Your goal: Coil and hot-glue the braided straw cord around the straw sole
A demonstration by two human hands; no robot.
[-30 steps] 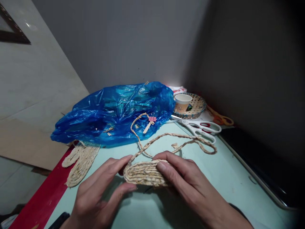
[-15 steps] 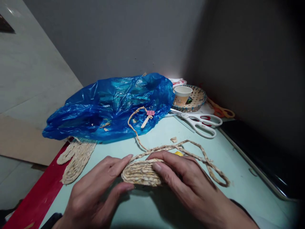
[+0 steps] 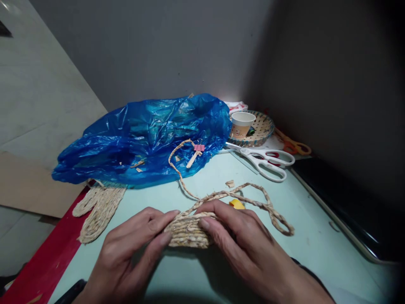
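Note:
Between my two hands is a flat oval coil of braided straw rope (image 3: 189, 232), its rows lying side by side. My left hand (image 3: 133, 249) pinches the coil's left end, thumb on the near face and fingers along the top edge. My right hand (image 3: 243, 245) grips the right end, thumb on the face and index finger over the top; its other fingers are partly hidden. From the coil's top the loose braided rope (image 3: 249, 200) loops out to the right, and its thinner far part curves up to a pink binder clip (image 3: 199, 147) at the blue bag.
A blue plastic bag (image 3: 142, 143) lies at the back, with a finished-looking coiled straw piece (image 3: 101, 213) at its left. White-handled scissors (image 3: 267, 162), orange scissors (image 3: 294, 145), a paper cup (image 3: 242, 124) in a woven basket (image 3: 264, 126) and a dark flat panel (image 3: 344, 207) stand rightward.
My left thumb has moved up from the coil's lower edge onto its face. The loose rope's right loop has drawn in leftward, and more of the yellow object behind my right hand shows.

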